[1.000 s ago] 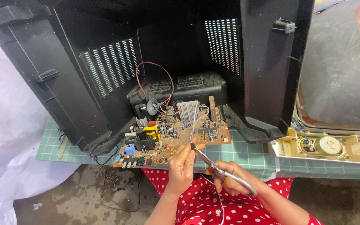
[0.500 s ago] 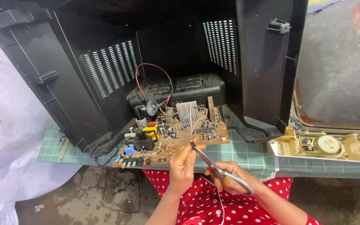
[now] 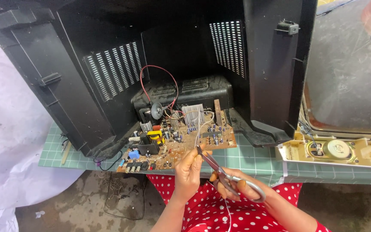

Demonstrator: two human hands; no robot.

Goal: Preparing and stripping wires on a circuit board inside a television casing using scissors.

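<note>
A brown circuit board [image 3: 181, 144] crowded with parts lies on the green gridded mat [image 3: 254, 157], half inside a black television shell [image 3: 108, 73]. My left hand [image 3: 190, 169] pinches thin white wires [image 3: 199, 124] that rise from the board. My right hand [image 3: 232, 184] holds grey-handled scissors [image 3: 220, 169], their blades pointing up-left at those wires beside my left fingers. A red wire [image 3: 157, 71] loops up from a suction cap at the board's back.
A picture tube with a beige front frame and round speaker [image 3: 336, 148] rests at the right. White sheeting [image 3: 5, 129] hangs at the left. Below the mat's edge lie a concrete floor and tangled wire [image 3: 117, 193]. My lap is in red polka-dot cloth.
</note>
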